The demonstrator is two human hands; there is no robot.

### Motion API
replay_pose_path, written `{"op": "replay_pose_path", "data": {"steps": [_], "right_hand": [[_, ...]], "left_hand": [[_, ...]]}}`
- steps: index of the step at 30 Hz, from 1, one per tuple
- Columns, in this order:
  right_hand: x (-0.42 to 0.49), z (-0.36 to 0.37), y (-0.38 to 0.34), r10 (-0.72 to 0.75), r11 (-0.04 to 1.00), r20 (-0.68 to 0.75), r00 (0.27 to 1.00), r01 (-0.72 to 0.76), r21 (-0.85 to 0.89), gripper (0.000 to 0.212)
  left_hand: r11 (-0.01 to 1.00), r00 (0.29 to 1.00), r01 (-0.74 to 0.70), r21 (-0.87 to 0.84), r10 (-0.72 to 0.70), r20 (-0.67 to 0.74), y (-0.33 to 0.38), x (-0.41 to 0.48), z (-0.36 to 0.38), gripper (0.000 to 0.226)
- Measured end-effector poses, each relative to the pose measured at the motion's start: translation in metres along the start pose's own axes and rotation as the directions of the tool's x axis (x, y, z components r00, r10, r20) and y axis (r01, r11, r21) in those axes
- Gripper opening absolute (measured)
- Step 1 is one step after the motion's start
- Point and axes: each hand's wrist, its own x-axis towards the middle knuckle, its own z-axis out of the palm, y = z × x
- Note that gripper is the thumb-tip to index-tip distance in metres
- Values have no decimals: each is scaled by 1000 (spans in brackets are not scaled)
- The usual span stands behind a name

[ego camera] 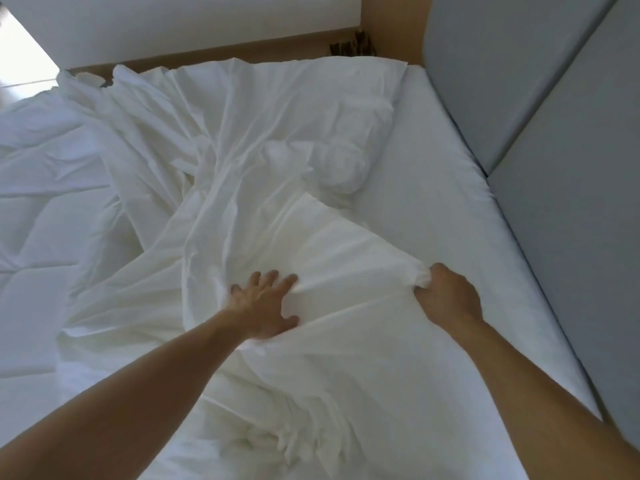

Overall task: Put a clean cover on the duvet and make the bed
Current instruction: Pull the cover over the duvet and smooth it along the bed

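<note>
A white duvet cover [277,161] lies crumpled across the middle of the bed, its near part stretched between my hands. My right hand [448,296] grips a bunched corner of the cover. My left hand [266,303] lies flat on the cover with fingers spread, pressing the fabric down. A quilted white duvet [45,209] lies flat on the left side of the bed, partly under the cover. The mattress sheet [450,188] shows bare on the right.
A grey padded headboard [540,98] runs along the bed's right side. A wooden ledge [242,51] and white wall lie beyond the far edge, with small dark objects [351,46] in the corner. Bright floor [24,60] shows at the top left.
</note>
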Motion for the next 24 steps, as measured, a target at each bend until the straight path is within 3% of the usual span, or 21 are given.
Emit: {"op": "replay_pose_path", "data": {"steps": [3,4,6,8,10,12,14,15,17,20,22,24], "right_hand": [[13,-39,38,90,978,-226,970,-44,202,20],[15,-37,52,136,978,-189,972,-101,185,22],[16,-13,86,224,973,21,974,-225,49,28],[16,12,117,267,964,187,946,-264,-39,32],[13,24,133,251,963,254,934,-268,34,41],[10,30,142,217,927,310,926,-294,231,58],[5,40,152,243,879,369,897,-364,309,79],[0,48,159,253,877,412,875,-388,284,82],[-5,55,170,221,905,449,866,-354,237,66],[13,13,181,153,901,267,951,-245,358,33],[31,-34,189,147,874,72,987,-163,458,30],[44,-54,209,222,833,-29,975,-174,526,26]], "left_hand": [[993,1000,24,-113,-22,19,21,6,18,81],[994,999,20,-109,-16,38,28,8,23,79],[999,993,-17,-29,20,114,40,12,31,72],[998,972,-55,23,49,228,52,18,37,66],[996,960,-70,46,55,275,63,25,39,63],[996,963,-76,45,62,262,78,31,39,63],[995,971,-98,33,88,222,94,34,39,65],[994,975,-112,12,107,195,103,34,40,67],[987,978,-151,-53,157,136,123,33,39,73],[971,973,-225,-84,229,36,158,36,34,80],[956,967,-246,-158,232,-101,179,40,23,82],[939,936,-284,-192,228,-269,193,45,12,79]]}}
